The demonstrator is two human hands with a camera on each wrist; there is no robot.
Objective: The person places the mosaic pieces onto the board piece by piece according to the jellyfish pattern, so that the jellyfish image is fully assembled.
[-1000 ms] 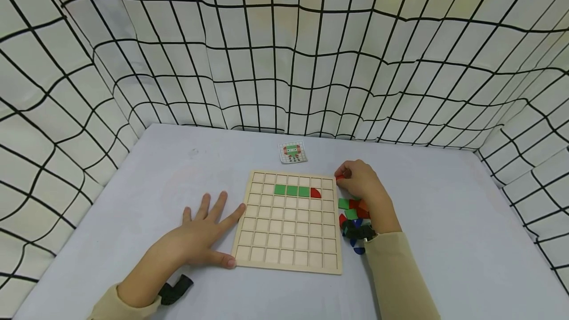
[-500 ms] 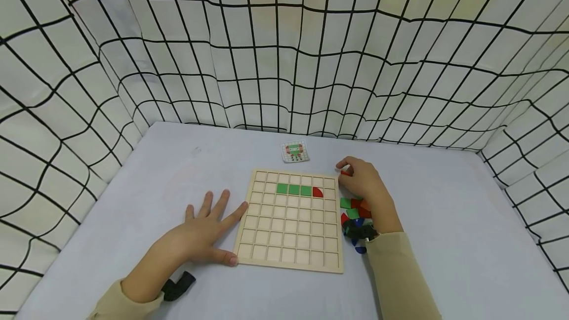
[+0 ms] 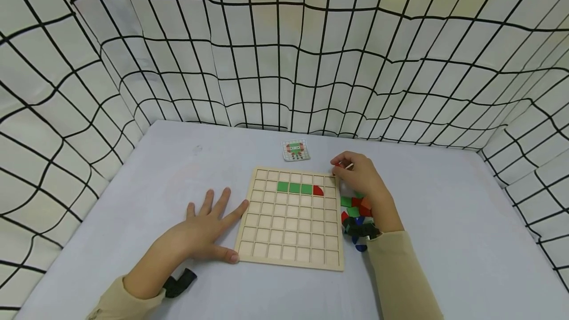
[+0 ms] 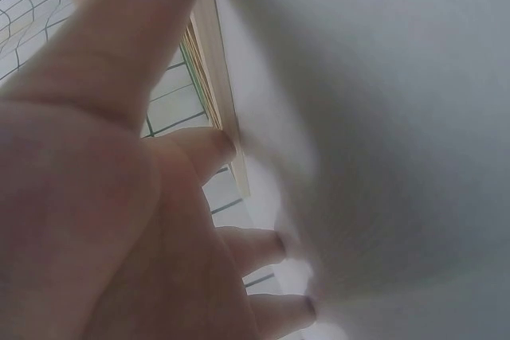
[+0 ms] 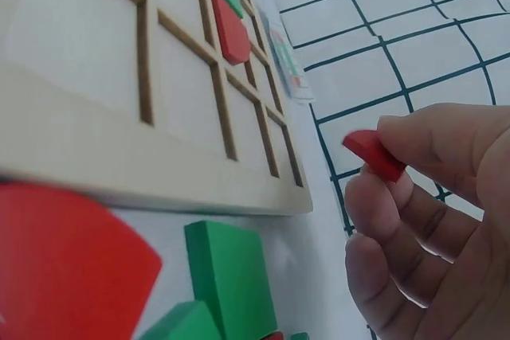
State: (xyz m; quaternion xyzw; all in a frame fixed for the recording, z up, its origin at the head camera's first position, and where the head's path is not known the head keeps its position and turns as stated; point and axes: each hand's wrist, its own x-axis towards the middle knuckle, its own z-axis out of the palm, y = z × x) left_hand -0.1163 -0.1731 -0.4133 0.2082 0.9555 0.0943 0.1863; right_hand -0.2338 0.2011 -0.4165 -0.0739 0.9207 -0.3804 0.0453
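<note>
A wooden grid board [image 3: 289,221] lies on the white table. Near its top, a row of green square tiles [image 3: 294,188] ends on the right with a red quarter-round tile [image 3: 317,190]. My left hand [image 3: 202,233] is spread flat at the board's left side, with index finger and thumb touching the edge. Over the board's top right corner, my right hand [image 3: 357,174] pinches a small red piece [image 5: 374,154] between thumb and fingers; the right wrist view shows it raised clear of the board.
Loose red, green and blue pieces [image 3: 353,211] lie in a heap along the board's right side, partly under my right wrist. Behind the board lies a small printed pattern card [image 3: 295,150]. White walls with black netting [image 3: 284,58] enclose the table.
My right hand has risen slightly and shifted left to the board's top right corner, with the red piece between its fingers. The left hand stays against the board's edge.
</note>
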